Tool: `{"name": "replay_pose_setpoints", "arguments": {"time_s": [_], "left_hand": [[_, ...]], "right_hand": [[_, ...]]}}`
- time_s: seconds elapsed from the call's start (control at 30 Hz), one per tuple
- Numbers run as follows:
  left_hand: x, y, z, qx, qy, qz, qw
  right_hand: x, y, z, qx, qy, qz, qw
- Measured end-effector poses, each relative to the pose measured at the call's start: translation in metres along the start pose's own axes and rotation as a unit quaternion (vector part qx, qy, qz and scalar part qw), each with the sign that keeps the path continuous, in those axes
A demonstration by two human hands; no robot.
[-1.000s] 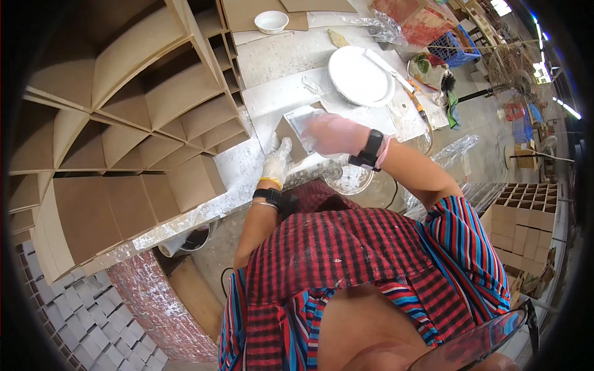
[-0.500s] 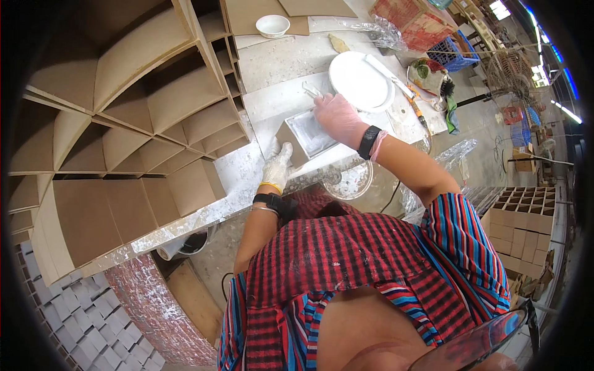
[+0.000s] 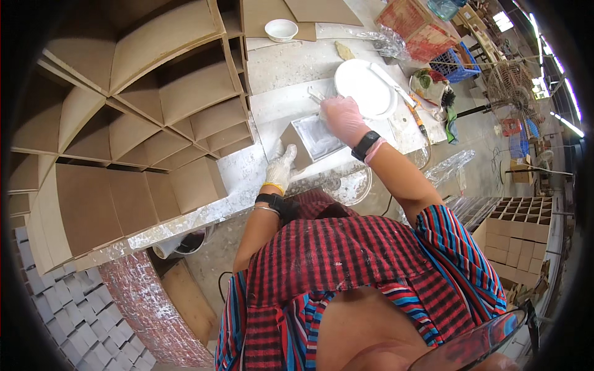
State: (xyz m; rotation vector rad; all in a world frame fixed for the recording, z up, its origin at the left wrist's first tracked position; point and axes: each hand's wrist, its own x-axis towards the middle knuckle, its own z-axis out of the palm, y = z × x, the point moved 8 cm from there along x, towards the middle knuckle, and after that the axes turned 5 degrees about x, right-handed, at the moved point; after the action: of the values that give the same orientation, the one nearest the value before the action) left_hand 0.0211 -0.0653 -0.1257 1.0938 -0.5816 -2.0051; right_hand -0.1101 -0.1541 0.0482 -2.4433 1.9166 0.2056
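Note:
A small brown cardboard box (image 3: 297,146) lies on the worktable, its upward face (image 3: 318,137) a grey panel smeared with white and edged by a pale rim. My left hand (image 3: 281,169), in a whitish glove, grips the box's near left corner, the thumb standing up along its brown side. Over the far right of that face is my right hand (image 3: 344,119), in a pink glove, fingers closed round a slim pale tool. Only the tool's handle (image 3: 315,93) pokes out past the knuckles; its working end is hidden. Just beyond that hand sits a round white lid or tray (image 3: 366,89).
Stacked brown open compartments (image 3: 192,89) rise at the left. A white bowl (image 3: 281,30) stands at the back. Right of the lid lie a long white tool with an orange-and-black grip (image 3: 422,127) and a cloth (image 3: 428,86). A whitened tub (image 3: 349,185) is below the table edge.
The whole view has shifted slightly, so things appear a little farther right. White streaks on the box's face look different. Both hands keep their holds, with the right hand moved only slightly.

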Motion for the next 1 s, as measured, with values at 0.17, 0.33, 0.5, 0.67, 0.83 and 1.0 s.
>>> {"name": "replay_pose_setpoints", "arguments": {"time_s": [0.17, 0.33, 0.5, 0.67, 0.83, 1.0], "left_hand": [[0.005, -0.006, -0.012, 0.018, -0.009, -0.003, 1.000], [-0.007, 0.005, -0.002, -0.005, 0.004, -0.003, 1.000], [-0.005, 0.004, -0.002, -0.009, 0.006, -0.014, 1.000], [-0.004, 0.002, -0.004, -0.012, 0.012, -0.023, 1.000], [-0.005, 0.006, -0.003, -0.010, 0.003, 0.004, 1.000], [-0.008, 0.007, -0.003, -0.001, 0.011, -0.003, 1.000]], "right_hand": [[0.009, -0.010, 0.009, 0.001, 0.047, -0.035, 0.998], [-0.015, 0.031, -0.020, 0.153, 0.095, 0.025, 0.983], [-0.011, 0.018, -0.017, 0.142, 0.110, -0.005, 0.984], [0.004, -0.015, 0.008, 0.008, 0.000, -0.023, 1.000], [-0.010, -0.045, -0.011, 0.236, 0.073, -0.112, 0.963], [-0.006, -0.039, 0.002, 0.316, -0.045, -0.143, 0.937]]}}
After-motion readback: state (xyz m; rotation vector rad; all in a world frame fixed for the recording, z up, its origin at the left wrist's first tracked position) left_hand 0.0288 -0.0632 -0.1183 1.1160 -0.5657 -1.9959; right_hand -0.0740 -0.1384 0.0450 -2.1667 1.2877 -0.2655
